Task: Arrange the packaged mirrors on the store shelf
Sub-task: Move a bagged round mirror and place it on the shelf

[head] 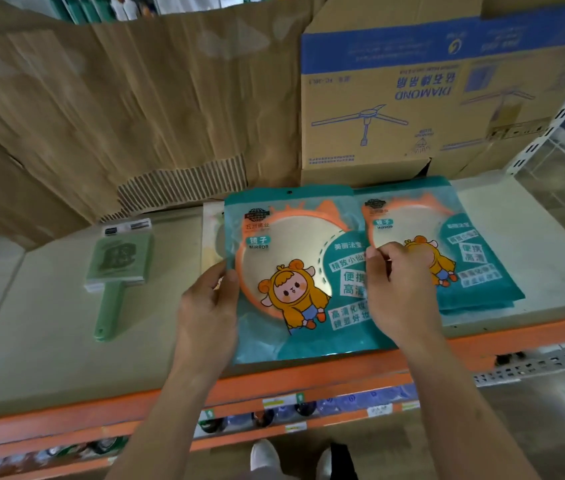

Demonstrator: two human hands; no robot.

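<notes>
Left hand (210, 299) grips the left edge of the teal mirror pack (291, 271); right hand (399, 289) pinches its right edge. The pack lies at the shelf (31, 323) front edge, mid-span. Likely light, with slick film over fragile glass, so hold it by the edges. Count: one held, teal stack (482, 271) touching on the right (layers unclear), one green handled mirror (118, 268) left.

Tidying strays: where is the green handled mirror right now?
Head view, left side: the green handled mirror lies flat on the pale shelf board, apart from and left of the nearer teal-packaged round orange mirror.
</notes>
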